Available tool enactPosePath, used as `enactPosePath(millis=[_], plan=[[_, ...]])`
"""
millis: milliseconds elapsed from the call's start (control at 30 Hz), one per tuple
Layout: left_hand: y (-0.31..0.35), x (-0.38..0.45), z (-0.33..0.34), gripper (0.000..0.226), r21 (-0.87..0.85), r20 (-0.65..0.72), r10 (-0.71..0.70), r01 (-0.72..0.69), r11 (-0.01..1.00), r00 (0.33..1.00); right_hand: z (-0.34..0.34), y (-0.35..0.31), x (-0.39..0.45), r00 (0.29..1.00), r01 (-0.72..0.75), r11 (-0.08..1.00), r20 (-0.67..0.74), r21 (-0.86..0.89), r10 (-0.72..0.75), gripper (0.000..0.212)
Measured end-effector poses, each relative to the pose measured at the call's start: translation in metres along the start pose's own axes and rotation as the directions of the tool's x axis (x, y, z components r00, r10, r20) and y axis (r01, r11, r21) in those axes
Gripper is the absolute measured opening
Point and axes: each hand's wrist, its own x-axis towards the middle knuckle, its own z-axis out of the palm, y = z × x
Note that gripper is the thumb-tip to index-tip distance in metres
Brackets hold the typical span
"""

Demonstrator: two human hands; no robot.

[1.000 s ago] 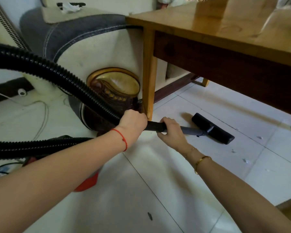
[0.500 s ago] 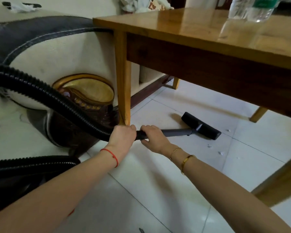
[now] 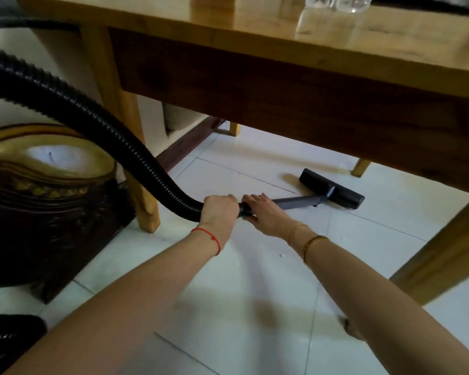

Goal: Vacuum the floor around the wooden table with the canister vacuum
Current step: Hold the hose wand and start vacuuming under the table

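Observation:
A black ribbed vacuum hose (image 3: 98,123) curves down from the upper left to my left hand (image 3: 219,209), which grips its end. Just to the right, my right hand (image 3: 266,212) grips the start of the grey wand (image 3: 295,202). The wand runs low over the white tiled floor (image 3: 255,307) to the flat black floor head (image 3: 332,191), which lies on the tiles under the wooden table (image 3: 282,85). Only a dark part of the canister (image 3: 8,339) shows at the bottom left.
A table leg (image 3: 136,169) stands just left of my left hand, and another leg (image 3: 441,255) slants at the right. A dark carved wooden stand with a golden top (image 3: 46,196) fills the left. A clear bottle (image 3: 339,2) sits on the table. Small specks lie on the tiles.
The view has moved in closer and lower toward the table. The floor head has slid farther right under the table. Both hands keep their grip.

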Motion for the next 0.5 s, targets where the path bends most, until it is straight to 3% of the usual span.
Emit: enactPosePath(millis=[233, 367, 500], plan=[[0.026, 0.014, -0.006, 0.023, 0.001, 0.082, 0.076, -0.076, 0.997, 0.994, 0.008, 0.032, -0.006, 0.999, -0.038, 0.999, 0.028, 0.023, 0.037, 0.016], [0.011, 0.001, -0.017, 0.030, -0.088, 0.228, 0.112, -0.094, 0.992, 0.967, 0.015, 0.020, -0.009, 0.999, -0.007, 1.000, 0.043, -0.011, 0.007, 0.018], [-0.015, -0.020, -0.029, 0.033, 0.049, 0.325, 0.107, -0.130, 0.990, 0.940, 0.019, -0.001, -0.009, 0.999, -0.012, 1.000, 0.030, -0.014, 0.013, 0.020]])
